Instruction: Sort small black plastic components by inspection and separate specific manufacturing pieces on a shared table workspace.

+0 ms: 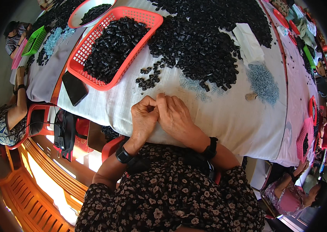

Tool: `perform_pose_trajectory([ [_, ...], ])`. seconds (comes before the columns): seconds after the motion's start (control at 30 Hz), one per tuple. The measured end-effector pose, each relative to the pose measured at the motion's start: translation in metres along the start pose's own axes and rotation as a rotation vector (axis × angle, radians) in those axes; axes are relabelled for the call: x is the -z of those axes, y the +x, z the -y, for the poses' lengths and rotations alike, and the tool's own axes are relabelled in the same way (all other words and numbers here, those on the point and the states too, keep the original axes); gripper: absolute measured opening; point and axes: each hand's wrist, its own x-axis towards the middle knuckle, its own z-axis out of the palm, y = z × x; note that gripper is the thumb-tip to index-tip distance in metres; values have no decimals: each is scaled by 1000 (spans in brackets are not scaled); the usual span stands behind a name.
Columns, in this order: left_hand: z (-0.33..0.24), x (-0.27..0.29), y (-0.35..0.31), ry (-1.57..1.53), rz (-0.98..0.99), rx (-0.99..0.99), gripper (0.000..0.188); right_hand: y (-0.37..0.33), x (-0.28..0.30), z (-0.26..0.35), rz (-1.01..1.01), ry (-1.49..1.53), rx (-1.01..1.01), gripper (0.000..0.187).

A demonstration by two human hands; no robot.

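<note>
My left hand [144, 117] and my right hand [175, 117] meet over the near edge of the cloth-covered table [225, 127]. Thumbs and fingers of both are pinched together; whatever lies between the fingertips is hidden. Just beyond them sits a small group of black plastic pieces [148, 79], apart from the large heap of black pieces [194, 46] farther back. Thin, clear bluish pins [198, 88] lie scattered at that heap's near edge. To the right is a denser pile of the same bluish pins [263, 84].
A red plastic basket [132, 58] full of black pieces stands at the back left, with a dark phone [74, 88] beside it. A folded white cloth or paper [248, 43] lies near the right pile. Other people sit at left and right; an orange chair [32, 201] is lower left.
</note>
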Motion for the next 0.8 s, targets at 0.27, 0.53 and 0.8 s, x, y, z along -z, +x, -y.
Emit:
perform_pose_trajectory([
  [0.27, 8, -5, 2, 46, -45, -29, 11, -2, -11, -5, -11, 178, -6, 35],
  [0.53, 11, -2, 5, 57, -34, -84, 8, 0, -13, -10, -85, 241, 10, 33],
  [0.8, -53, 36, 22, -37, -75, -336, 7, -12, 43, -72, -223, 410, -289, 5],
])
